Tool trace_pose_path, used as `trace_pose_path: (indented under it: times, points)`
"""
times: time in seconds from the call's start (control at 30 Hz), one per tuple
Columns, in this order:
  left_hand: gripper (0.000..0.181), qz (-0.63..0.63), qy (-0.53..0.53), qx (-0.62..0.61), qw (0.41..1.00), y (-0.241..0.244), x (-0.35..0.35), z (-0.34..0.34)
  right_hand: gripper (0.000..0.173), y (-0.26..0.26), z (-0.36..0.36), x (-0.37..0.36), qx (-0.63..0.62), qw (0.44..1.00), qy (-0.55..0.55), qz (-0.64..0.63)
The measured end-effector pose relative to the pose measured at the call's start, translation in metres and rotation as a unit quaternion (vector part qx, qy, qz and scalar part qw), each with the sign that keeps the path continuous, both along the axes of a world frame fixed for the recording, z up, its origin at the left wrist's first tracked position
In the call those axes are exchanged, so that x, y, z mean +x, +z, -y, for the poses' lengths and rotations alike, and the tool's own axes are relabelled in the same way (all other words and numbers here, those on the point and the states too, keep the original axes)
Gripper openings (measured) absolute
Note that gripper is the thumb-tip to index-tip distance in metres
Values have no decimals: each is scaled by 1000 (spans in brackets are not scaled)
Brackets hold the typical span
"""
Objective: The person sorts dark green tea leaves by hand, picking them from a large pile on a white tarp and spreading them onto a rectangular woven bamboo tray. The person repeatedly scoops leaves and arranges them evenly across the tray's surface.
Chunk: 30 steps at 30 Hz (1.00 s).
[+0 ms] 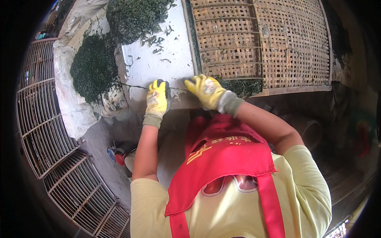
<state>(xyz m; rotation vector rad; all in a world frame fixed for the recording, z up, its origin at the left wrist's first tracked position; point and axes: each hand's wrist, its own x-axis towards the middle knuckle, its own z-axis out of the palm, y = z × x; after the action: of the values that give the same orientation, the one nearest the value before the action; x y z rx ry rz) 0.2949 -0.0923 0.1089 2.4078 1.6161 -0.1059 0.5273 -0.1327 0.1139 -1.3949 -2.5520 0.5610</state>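
Both my hands wear yellow gloves with dark fingertips. My left hand (157, 96) rests at the near edge of a white board (160, 67), its fingers curled down. To its right, my right hand (207, 90) reaches with thumb and forefinger toward the same edge, beside the corner of a woven bamboo tray (229, 38). A thin dark line (135, 86) runs along this edge and passes behind my left hand; whether it is a strand or a gap is unclear. What the fingertips grip is hidden. Small dark green leaf scraps (157, 44) lie scattered on the board.
A large heap of dark green leaves (137, 17) covers the board's far end. Another heap (94, 67) sits on pale sheeting (67, 89) at left. Barred metal racks (41, 110) stand further left. More leaves (245, 87) show under the bamboo tray.
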Motion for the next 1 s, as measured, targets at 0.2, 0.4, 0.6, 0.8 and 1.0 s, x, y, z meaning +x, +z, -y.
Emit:
trace_pose_path:
  times: [0.2,0.4,0.6,0.8,1.0]
  points:
    - [11,640,303,-260,656,-65,60,50,29,16,-16,20,-61,993,-35,-97]
    - [35,233,-149,-93,956,16,104,90,47,16,30,163,-125,977,-168,22]
    - [38,-63,-306,63,948,-35,102,98,55,-4,45,98,-34,986,-158,-38]
    - [36,-76,-263,-9,962,-32,108,90,50,-25,58,70,-85,994,-71,17]
    - [35,-85,-236,61,966,-12,101,96,41,1,69,110,-182,945,-122,-241]
